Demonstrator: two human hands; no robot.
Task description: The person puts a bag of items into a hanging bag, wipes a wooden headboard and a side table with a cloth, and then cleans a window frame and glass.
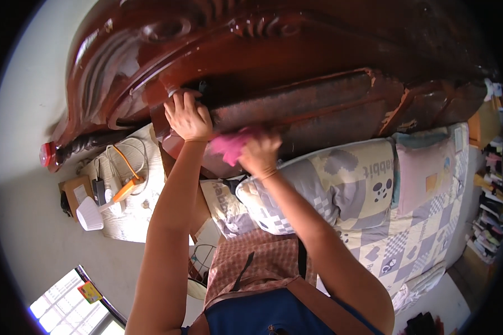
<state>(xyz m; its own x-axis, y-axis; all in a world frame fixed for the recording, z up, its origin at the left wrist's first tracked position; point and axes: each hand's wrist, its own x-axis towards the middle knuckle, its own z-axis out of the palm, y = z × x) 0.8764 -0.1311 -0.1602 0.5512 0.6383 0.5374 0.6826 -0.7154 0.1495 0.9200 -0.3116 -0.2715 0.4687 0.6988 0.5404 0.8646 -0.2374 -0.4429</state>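
A carved, glossy dark-red wooden bed headboard (243, 54) spans the upper view. My left hand (188, 116) is braced on its left part, fingers bent over an edge and fingertips partly hidden. Lower and to the right, my right hand (260, 154) holds a crumpled pink cloth (230, 146) against the headboard's lower panel (314, 117). Both cloth and hand are blurred. Worn patches and chipped edging mark that panel. Just below my right hand lies a folded patterned quilt (318, 184) on the bed.
To the left, a white bedside tabletop (151, 217) carries cables, an orange plug (128, 189) and a small white-shaded lamp (90, 213). A pink cushion (423, 180) lies on the patterned bedsheet (402, 247). Piled clothes (488, 222) stand at far right. A window (73, 303) shows at lower left.
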